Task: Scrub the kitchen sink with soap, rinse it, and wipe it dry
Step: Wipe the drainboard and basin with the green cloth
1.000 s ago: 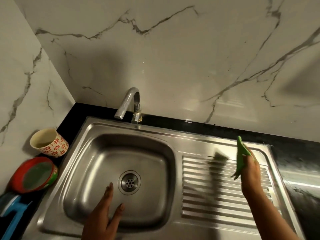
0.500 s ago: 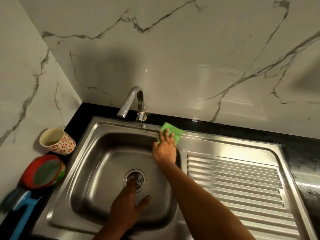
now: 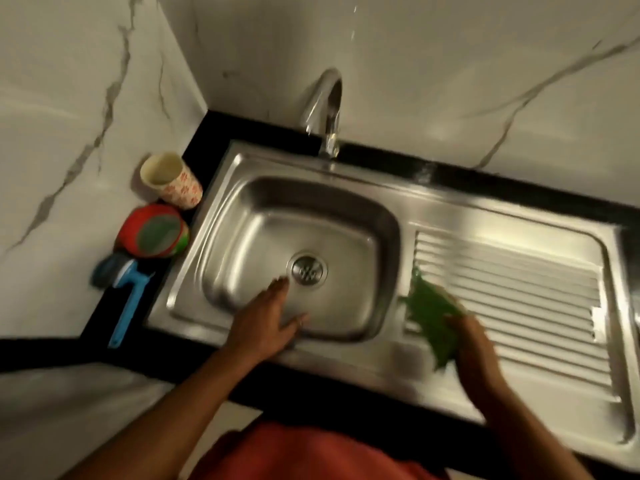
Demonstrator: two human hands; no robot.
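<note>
A stainless steel sink (image 3: 360,188) with a round drain (image 3: 307,269) fills the middle, its ribbed drainboard (image 3: 512,292) to the right. My left hand (image 3: 268,322) lies open over the front wall of the basin, fingers straight and pointing at the drain. My right hand (image 3: 474,348) holds a green scrub pad (image 3: 431,318) against the left end of the drainboard, near the basin's right rim. The pad and right hand are blurred. The chrome tap (image 3: 323,109) stands at the back; no water stream shows.
On the black counter left of the sink stand a floral cup (image 3: 171,181), a red round tub with a green inside (image 3: 154,232) and a blue-handled brush (image 3: 121,289). Marble walls close the back and left. My red clothing (image 3: 311,452) shows below the counter's front edge.
My right hand carried the green pad from the far drainboard to the back rim by the tap, then to the drainboard's near left end. The view has tilted downward and shifted.
</note>
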